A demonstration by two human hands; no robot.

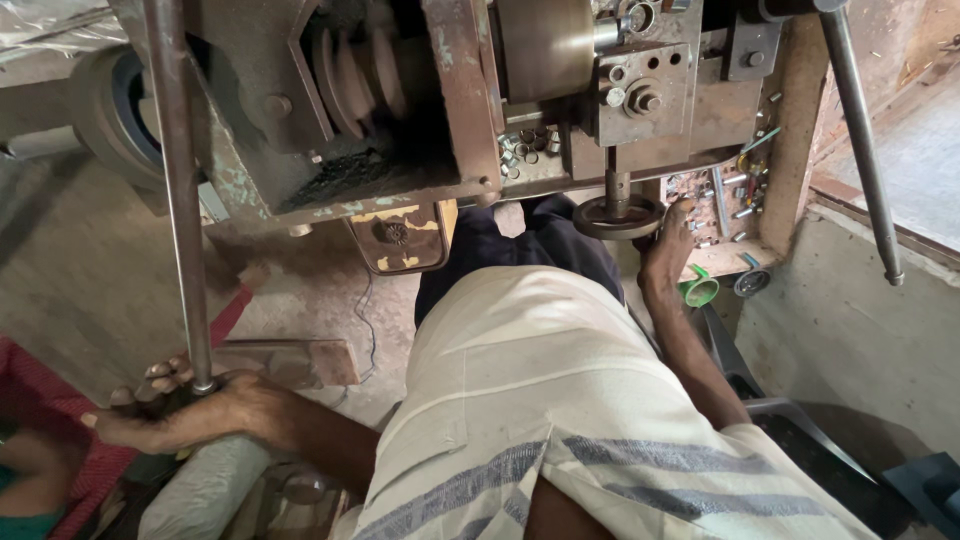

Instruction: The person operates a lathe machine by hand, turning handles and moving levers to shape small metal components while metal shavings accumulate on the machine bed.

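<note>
Left grip: my left hand [175, 410], lower left of the frame, is wrapped tight round the lower end of a long steel lever [178, 190].
Right grip: my right hand [668, 245], right of centre, rests on the small handwheel's [618, 215] rim; I cannot tell whether the fingers close.
Lever: stiff, heavy, probably greasy; best held low.
Handwheel: rigid metal, turned by its rim.
Machine [450, 100]: upper frame, worn iron.

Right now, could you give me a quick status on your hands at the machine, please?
Left hand shut on lever. Right hand at handwheel, grip unclear. Nothing in the way.
</note>
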